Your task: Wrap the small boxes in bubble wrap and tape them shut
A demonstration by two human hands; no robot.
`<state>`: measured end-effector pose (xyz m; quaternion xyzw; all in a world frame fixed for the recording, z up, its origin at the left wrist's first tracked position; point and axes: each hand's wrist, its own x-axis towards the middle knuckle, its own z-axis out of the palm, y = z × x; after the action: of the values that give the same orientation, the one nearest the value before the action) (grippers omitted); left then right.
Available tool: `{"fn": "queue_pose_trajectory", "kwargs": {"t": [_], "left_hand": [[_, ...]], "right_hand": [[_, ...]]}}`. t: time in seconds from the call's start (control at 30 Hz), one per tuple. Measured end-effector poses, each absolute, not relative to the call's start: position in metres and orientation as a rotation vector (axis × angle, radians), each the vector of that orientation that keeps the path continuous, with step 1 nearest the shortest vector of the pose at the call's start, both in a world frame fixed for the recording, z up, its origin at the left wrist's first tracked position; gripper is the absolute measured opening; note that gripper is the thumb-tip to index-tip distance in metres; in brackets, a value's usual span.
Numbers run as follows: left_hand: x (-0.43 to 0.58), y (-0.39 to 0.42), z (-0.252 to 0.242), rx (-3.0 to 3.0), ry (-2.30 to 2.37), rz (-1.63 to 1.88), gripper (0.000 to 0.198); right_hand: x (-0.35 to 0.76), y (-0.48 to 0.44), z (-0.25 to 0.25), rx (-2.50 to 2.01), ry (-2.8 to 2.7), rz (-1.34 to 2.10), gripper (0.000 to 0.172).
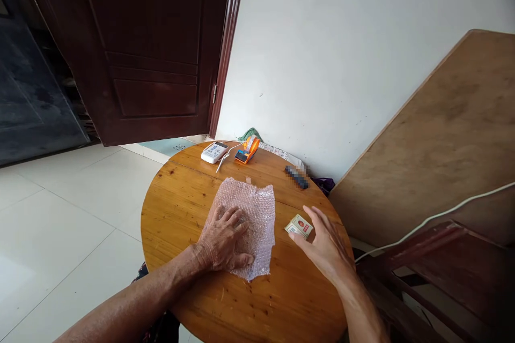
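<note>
A sheet of clear bubble wrap (pixel 261 220) lies on the round wooden table (pixel 173 203). My left hand (pixel 227 238) rests palm down on it, fingers spread, pressing it against the tabletop. To the right sits a small cream-coloured box or stack of cards (pixel 301 225) with a red mark on its face. Around its right side my right hand (pixel 322 236) is held with thumb and fingers apart, the thumb tip close to its lower edge. Whether the thumb touches it I cannot tell.
At the table's far side are a white device (pixel 213 153) with a cable, an orange tape dispenser (pixel 247 150) and a dark, blurred object (pixel 296 177). A white wall (pixel 322 64) rises behind. On the right stand a wooden board (pixel 442 118) and a dark red chair (pixel 442 252).
</note>
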<state>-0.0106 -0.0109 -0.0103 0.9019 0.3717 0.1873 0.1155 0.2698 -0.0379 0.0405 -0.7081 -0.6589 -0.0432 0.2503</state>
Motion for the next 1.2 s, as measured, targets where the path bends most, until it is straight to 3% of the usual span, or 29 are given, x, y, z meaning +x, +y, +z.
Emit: {"fn": "queue_pose_trajectory", "kwargs": {"t": [0.1,0.23,0.4,0.57,0.7,0.9,1.03,1.2], "left_hand": [[-0.012,-0.010,-0.009,2.623,1.069,0.625,0.077],[-0.015,-0.005,-0.007,2.594,1.131,0.742,0.069],[-0.018,-0.001,-0.008,2.610,1.134,0.680,0.072],[-0.016,-0.003,-0.008,2.624,1.154,0.661,0.075],[-0.016,-0.003,-0.006,2.628,1.184,0.677,0.066],[-0.022,0.005,-0.004,2.565,1.084,0.618,0.086],[-0.023,0.005,-0.005,2.556,1.115,0.620,0.086],[-0.020,-0.002,-0.004,2.603,1.114,0.594,0.094]], "right_hand": [[0.292,-0.042,0.027,-1.983,-1.749,0.080,0.069],[0.297,-0.039,0.018,-1.967,-1.617,0.374,0.056],[0.264,-0.039,0.052,-1.683,-1.307,0.576,0.055],[0.189,-0.030,0.098,-1.256,-1.503,0.793,0.056],[0.153,-0.010,0.082,-1.239,-1.693,1.027,0.047],[0.179,-0.018,0.048,-1.670,-1.850,0.786,0.031],[0.204,-0.034,0.054,-1.831,-1.933,0.624,0.031],[0.191,-0.037,0.076,-1.597,-1.655,0.906,0.037]]}}
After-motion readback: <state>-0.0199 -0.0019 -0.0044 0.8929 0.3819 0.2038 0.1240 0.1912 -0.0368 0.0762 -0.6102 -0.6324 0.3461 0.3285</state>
